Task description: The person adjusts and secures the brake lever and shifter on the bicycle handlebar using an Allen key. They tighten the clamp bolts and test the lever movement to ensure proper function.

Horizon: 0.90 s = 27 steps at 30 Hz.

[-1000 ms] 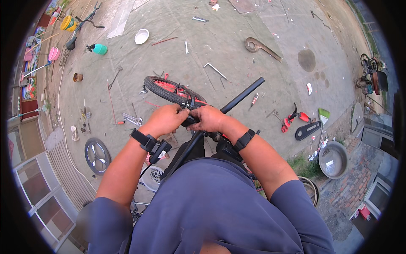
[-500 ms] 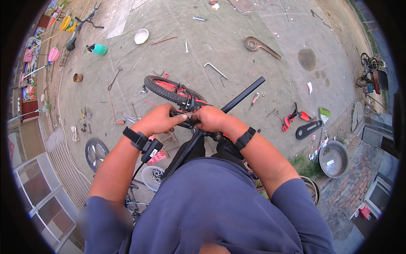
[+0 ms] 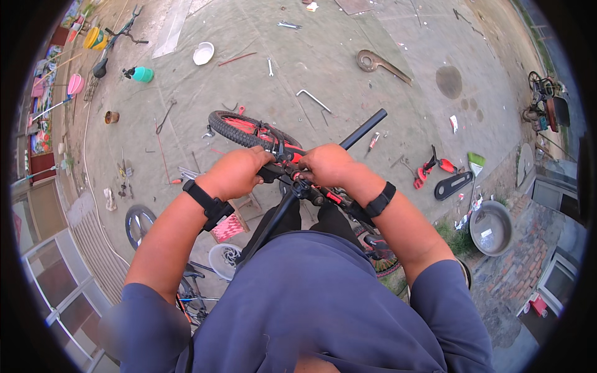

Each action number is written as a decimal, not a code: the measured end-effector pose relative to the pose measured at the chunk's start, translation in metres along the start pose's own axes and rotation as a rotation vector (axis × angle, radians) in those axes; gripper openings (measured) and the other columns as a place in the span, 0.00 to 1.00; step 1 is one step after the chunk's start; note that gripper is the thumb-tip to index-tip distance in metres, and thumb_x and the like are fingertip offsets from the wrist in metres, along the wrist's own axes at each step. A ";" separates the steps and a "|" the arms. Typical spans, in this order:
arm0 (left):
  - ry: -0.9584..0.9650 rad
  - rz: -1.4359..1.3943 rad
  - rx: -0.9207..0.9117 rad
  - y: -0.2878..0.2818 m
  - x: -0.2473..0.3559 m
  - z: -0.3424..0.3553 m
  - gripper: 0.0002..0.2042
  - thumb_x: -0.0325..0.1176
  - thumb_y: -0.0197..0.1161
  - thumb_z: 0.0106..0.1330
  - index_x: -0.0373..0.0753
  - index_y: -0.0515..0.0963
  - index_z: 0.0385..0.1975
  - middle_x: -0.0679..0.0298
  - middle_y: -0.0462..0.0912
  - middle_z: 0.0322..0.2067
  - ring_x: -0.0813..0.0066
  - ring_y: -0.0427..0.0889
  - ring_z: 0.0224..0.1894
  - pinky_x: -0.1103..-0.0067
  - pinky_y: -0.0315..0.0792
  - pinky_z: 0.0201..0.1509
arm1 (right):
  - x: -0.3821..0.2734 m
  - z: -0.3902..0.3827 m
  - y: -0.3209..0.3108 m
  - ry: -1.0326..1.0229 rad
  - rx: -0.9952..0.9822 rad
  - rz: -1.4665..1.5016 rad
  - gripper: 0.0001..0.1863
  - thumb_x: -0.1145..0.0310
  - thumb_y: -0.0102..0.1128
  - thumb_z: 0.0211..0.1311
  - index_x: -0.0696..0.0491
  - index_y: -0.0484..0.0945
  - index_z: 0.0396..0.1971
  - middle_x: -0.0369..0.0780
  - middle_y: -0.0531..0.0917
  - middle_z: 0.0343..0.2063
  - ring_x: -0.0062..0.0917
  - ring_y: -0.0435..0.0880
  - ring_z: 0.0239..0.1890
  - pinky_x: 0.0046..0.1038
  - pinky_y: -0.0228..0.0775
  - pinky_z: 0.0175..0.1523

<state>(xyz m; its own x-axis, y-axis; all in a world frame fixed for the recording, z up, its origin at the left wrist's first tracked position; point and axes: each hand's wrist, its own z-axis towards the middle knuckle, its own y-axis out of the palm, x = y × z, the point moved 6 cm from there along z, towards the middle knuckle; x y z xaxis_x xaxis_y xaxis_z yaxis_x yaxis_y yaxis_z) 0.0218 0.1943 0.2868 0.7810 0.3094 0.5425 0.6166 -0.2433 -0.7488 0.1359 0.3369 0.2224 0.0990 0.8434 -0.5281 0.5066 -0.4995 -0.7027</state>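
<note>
A bicycle stands in front of me. Its front wheel (image 3: 239, 129), with a knobby black tyre and red spokes, points to the far left. The long black handlebar (image 3: 365, 128) slants from the upper right down to my belly, and the black stem (image 3: 303, 188) sits at its middle. My left hand (image 3: 239, 171) is closed around a dark part just left of the stem; its kind is mostly hidden. Fingers bent, my right hand (image 3: 326, 165) pinches at the front of the stem, beside the red frame, and what it grips is covered.
Spanners (image 3: 270, 67), a bent hex key (image 3: 314, 101), a screwdriver (image 3: 373, 142) and a chain guard (image 3: 453, 186) lie about the ground. A white bowl (image 3: 203, 53) is farther off. At the right stands a grey basin (image 3: 491, 229) beside a green-headed broom (image 3: 476, 161).
My hands have moved slightly apart, the right one outward and the left one a little lower. The stem shows more between them, and the bike's rear wheel now shows at the lower right.
</note>
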 end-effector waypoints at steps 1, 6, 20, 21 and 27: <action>0.007 0.052 -0.025 -0.001 0.005 0.000 0.23 0.24 0.72 0.57 0.38 0.80 0.55 0.56 0.83 0.47 0.51 0.85 0.48 0.62 0.80 0.48 | 0.003 0.000 -0.001 0.019 -0.013 -0.046 0.15 0.52 0.66 0.64 0.43 0.89 0.44 0.41 0.90 0.36 0.40 0.89 0.43 0.43 0.81 0.48; 0.070 0.165 0.113 0.008 0.008 -0.008 0.20 0.23 0.69 0.58 0.39 0.80 0.52 0.58 0.82 0.44 0.50 0.85 0.45 0.59 0.80 0.45 | 0.004 -0.004 -0.008 0.046 -0.107 -0.155 0.18 0.44 0.63 0.67 0.40 0.90 0.44 0.40 0.90 0.36 0.39 0.89 0.43 0.43 0.81 0.48; -0.751 -0.685 -0.140 0.013 -0.019 -0.015 0.23 0.44 0.65 0.74 0.27 0.82 0.54 0.52 0.88 0.37 0.63 0.90 0.37 0.70 0.82 0.36 | 0.004 -0.003 -0.010 0.040 -0.143 -0.138 0.20 0.43 0.62 0.68 0.38 0.90 0.50 0.39 0.90 0.38 0.39 0.89 0.46 0.43 0.80 0.51; -0.736 -0.723 -0.124 0.013 -0.017 -0.015 0.24 0.45 0.65 0.74 0.26 0.81 0.55 0.53 0.88 0.37 0.65 0.90 0.37 0.71 0.82 0.35 | 0.004 -0.002 -0.009 0.040 -0.148 -0.141 0.21 0.42 0.62 0.68 0.38 0.90 0.50 0.40 0.90 0.38 0.39 0.89 0.46 0.43 0.80 0.51; -0.680 -0.861 -0.014 0.028 -0.011 -0.035 0.32 0.43 0.67 0.73 0.20 0.71 0.66 0.49 0.87 0.43 0.68 0.90 0.39 0.72 0.84 0.38 | 0.006 -0.001 -0.006 0.021 -0.078 -0.117 0.17 0.47 0.65 0.63 0.45 0.90 0.37 0.39 0.88 0.33 0.40 0.88 0.40 0.44 0.80 0.45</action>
<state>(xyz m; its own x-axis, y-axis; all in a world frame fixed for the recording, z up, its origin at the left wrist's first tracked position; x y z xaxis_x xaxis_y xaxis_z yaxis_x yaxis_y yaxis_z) 0.0334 0.1520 0.2730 -0.1270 0.8221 0.5550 0.9335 0.2882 -0.2132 0.1337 0.3455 0.2238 0.0532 0.8993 -0.4341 0.5811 -0.3815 -0.7189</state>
